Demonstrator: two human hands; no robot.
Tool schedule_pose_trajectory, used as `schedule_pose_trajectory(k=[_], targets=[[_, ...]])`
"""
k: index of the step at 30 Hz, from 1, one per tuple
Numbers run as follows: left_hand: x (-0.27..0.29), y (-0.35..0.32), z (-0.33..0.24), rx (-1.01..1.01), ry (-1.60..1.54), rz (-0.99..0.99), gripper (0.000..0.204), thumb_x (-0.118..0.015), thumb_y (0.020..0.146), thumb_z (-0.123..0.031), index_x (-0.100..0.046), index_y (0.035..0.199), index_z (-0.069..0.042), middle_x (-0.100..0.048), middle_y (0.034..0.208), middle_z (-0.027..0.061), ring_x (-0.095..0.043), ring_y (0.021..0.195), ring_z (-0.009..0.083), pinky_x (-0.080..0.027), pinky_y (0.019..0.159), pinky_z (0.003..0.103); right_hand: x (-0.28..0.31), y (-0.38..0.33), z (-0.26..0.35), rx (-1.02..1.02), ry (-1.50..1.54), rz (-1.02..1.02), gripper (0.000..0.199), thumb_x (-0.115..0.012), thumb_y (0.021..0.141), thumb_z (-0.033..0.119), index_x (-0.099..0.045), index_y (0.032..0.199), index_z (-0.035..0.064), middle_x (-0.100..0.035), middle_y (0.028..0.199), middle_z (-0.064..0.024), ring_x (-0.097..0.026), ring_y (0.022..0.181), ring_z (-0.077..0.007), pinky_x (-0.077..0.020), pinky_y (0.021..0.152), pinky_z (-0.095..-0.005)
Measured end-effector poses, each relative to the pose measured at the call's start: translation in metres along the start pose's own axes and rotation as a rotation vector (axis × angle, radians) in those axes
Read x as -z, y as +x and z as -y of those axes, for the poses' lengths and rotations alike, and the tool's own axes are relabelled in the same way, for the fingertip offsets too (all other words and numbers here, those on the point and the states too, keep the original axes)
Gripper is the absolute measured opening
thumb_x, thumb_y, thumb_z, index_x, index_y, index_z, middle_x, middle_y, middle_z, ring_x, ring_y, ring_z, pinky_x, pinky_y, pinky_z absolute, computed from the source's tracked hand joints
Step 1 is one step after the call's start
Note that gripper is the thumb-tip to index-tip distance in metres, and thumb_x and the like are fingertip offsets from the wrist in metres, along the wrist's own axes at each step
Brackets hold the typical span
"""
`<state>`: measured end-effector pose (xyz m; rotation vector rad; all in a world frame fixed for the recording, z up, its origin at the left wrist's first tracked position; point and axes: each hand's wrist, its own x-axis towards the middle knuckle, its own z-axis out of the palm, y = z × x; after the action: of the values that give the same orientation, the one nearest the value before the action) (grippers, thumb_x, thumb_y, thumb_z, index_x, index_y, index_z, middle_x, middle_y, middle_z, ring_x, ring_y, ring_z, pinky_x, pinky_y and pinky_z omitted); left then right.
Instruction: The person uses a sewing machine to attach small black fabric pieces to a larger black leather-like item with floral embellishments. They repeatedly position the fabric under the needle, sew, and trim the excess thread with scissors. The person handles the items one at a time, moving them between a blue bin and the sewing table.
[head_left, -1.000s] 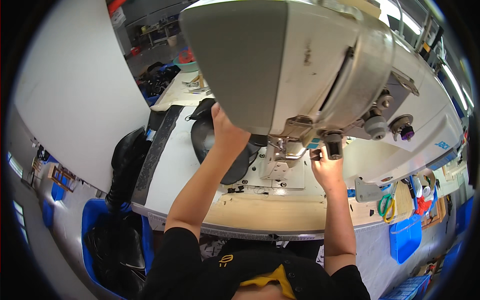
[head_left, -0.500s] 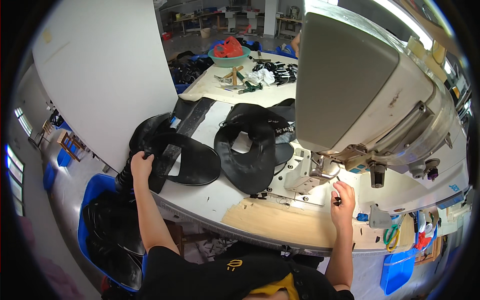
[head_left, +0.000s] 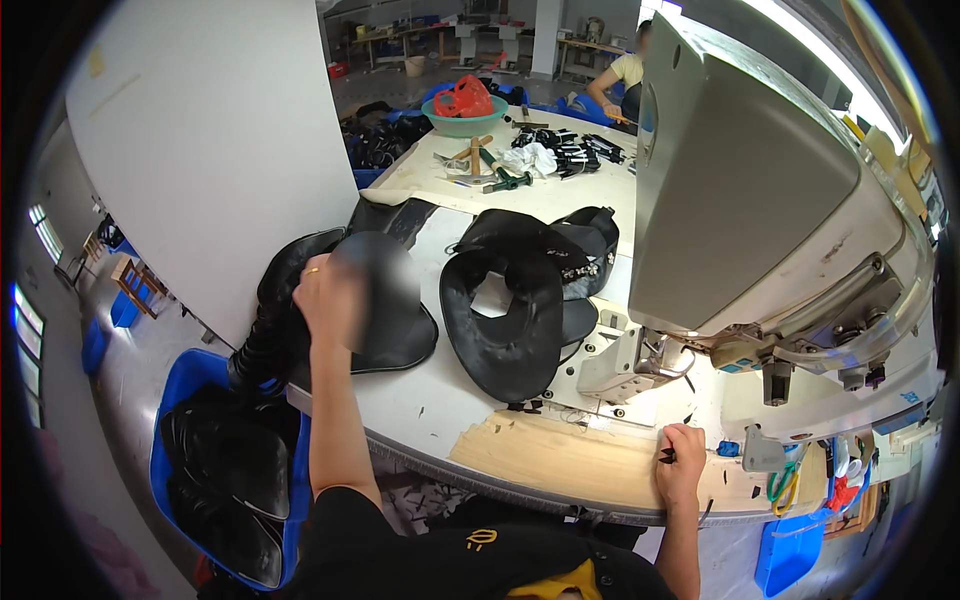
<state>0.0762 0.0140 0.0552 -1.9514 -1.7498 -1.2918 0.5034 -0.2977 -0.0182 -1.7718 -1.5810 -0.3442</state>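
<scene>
Black, floppy padded pieces are what this moment turns on. Nearest, the right hand rests on the near edge of the worktop, its grip curled tight around a small dark tool that I cannot identify; if it is a sharp snipper, a careless swing toward the sewing machine could nick a finger or the wooden edge strip. To the left, the left hand has its grip closed on a black padded piece lying at the left rim of the worktop, just above a blue bin on the floor heaped with similar black pieces. The hand is blurred, so how firmly the fingers pinch is hard to tell; a loose hold could let the limp piece slide off the rim into the bin, or drag its neighbour along. That neighbour, a black collar-shaped piece, lies in the middle, just left of the machine's needle area, and could snag on the metal parts there if pulled. Farther off, scattered tools, dark straps and a green bowl sit well apart at the far end, where another person works.
</scene>
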Motion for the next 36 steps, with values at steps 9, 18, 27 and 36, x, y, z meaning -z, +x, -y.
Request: schedule_pose_trajectory(k=[9, 18, 27, 36], targets=[[-0.099, 0.009, -0.074, -0.038, -0.322, 0.683, 0.028, -0.056, 0.08, -0.008, -0.071, 0.103, -0.008, -0.069, 0.096, 0.0166, -0.065, 0.094, 0.0335, -0.05, 0.083, 0.041, -0.005, 0.003, -0.005, -0.009, 0.086, -0.068, 0.023, -0.064, 0.074, -0.01, -0.063, 0.092, 0.0032, -0.064, 0.088, -0.0131, -0.058, 0.08, -0.0322, -0.0482, 0.07, -0.0388], [-0.02, 0.023, -0.095, -0.052, -0.516, 1.282, 0.027, -0.058, 0.072, -0.003, -0.07, 0.095, 0.002, -0.066, 0.077, 0.0047, -0.058, 0.069, 0.0099, -0.047, 0.065, 0.025, -0.001, -0.002, -0.009, -0.049, 0.088, -0.092, 0.018, -0.062, 0.076, -0.009, -0.063, 0.091, 0.0021, -0.062, 0.082, -0.0131, -0.056, 0.077, -0.0304, -0.0468, 0.069, -0.0371], [0.05, -0.002, -0.153, -0.627, -0.984, 1.369, 0.027, -0.055, 0.072, 0.006, -0.069, 0.095, 0.0, -0.063, 0.083, 0.0054, -0.059, 0.075, 0.0154, -0.046, 0.065, 0.027, -0.005, 0.01, 0.016, -0.034, 0.238, 0.006, 0.021, -0.069, 0.074, -0.005, -0.065, 0.093, 0.0023, -0.062, 0.078, -0.0125, -0.059, 0.072, -0.0293, -0.0487, 0.064, -0.0369], [0.058, -0.034, -0.202, -0.403, -1.803, 0.957, 0.012, -0.068, 0.08, 0.008, -0.063, 0.082, -0.003, -0.054, 0.097, 0.0069, -0.06, 0.092, 0.016, -0.048, 0.08, 0.026, 0.035, 0.103, 0.119, 0.457, 0.461, -0.183, 0.053, -0.078, 0.068, 0.01, -0.06, 0.117, 0.0072, -0.057, 0.116, -0.0148, -0.06, 0.091, -0.0322, -0.0517, 0.072, -0.0407]])
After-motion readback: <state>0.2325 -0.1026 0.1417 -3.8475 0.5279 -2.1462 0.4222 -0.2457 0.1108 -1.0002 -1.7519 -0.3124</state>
